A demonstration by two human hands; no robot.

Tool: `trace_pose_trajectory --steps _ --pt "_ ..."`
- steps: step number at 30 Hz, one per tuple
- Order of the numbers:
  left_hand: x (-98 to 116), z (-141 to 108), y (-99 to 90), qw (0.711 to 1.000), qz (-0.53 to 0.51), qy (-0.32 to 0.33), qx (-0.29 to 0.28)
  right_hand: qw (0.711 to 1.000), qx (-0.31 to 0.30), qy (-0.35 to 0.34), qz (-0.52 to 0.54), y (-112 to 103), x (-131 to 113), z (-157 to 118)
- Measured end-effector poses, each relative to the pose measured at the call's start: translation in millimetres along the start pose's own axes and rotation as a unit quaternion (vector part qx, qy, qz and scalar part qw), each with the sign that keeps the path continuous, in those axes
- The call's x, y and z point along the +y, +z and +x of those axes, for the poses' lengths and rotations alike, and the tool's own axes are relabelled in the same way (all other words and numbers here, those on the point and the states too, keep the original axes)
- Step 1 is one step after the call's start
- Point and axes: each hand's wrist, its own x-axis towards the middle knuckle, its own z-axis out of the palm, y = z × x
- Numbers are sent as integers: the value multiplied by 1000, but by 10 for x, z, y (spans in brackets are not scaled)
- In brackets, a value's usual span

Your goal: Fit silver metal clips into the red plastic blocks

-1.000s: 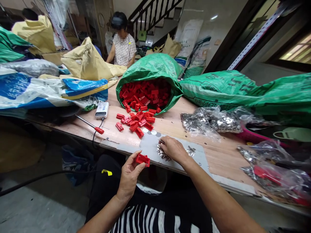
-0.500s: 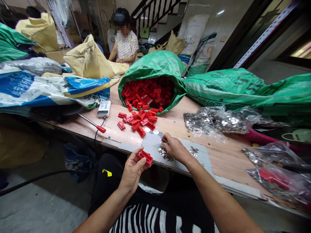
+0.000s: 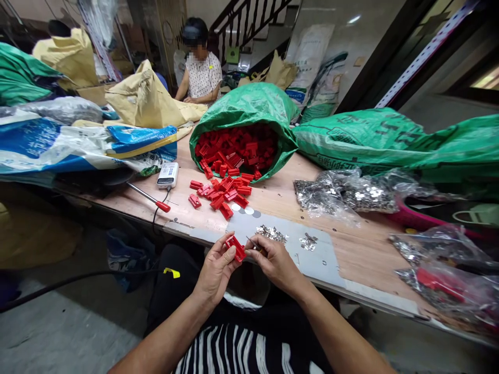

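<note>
A red plastic housing (image 3: 236, 249) is pinched between the thumb and fingers of my left hand (image 3: 215, 267), just off the table's front edge. Close beside it on the right, my right hand (image 3: 275, 262) is closed around a small slim tool (image 3: 255, 244) whose thin tip points left toward the housing. Any small piece at the fingertips is too small to make out. Behind my right hand, small metal pieces (image 3: 272, 234) lie heaped on a grey sheet (image 3: 319, 262), with a smaller heap (image 3: 307, 241) to the right. Loose red housings (image 3: 222, 193) spill from a green sack (image 3: 249, 104).
Left of the housings are a red-handled rod (image 3: 161, 206) and a white device (image 3: 167, 175) with a cable. Clear bags of metal parts (image 3: 366, 192) lie to the right, near a green sack (image 3: 358, 137). Across the table, a person (image 3: 200, 72) sits.
My right hand has moved from the metal heap down and left to the red housing, and the slim tool now shows in it. My left hand still holds the housing, now turned slightly.
</note>
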Motion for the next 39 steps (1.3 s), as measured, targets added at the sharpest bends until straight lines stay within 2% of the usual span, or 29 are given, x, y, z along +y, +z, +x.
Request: trace_pose_trajectory --steps 4,9,12,16,22,35,39 --pt "17 4 -3 1000 2 6 -2 999 8 -29 -23 60 30 -27" --pt "36 8 -9 1000 9 14 -9 996 -25 -78 -21 48 38 -54" --pt "32 -5 8 1000 11 8 -23 995 -21 -91 -21 59 45 -69" --pt "24 -28 30 999 3 -5 -35 998 0 -63 9 66 69 -79" --pt "13 -24 2 999 18 -13 -44 998 -40 -31 35 17 98 -111" --pt "-60 27 -106 988 129 54 -63 996 -65 -13 59 33 143 -129" --pt "-79 39 -138 986 136 68 -70 997 -45 1 60 62 156 -112"
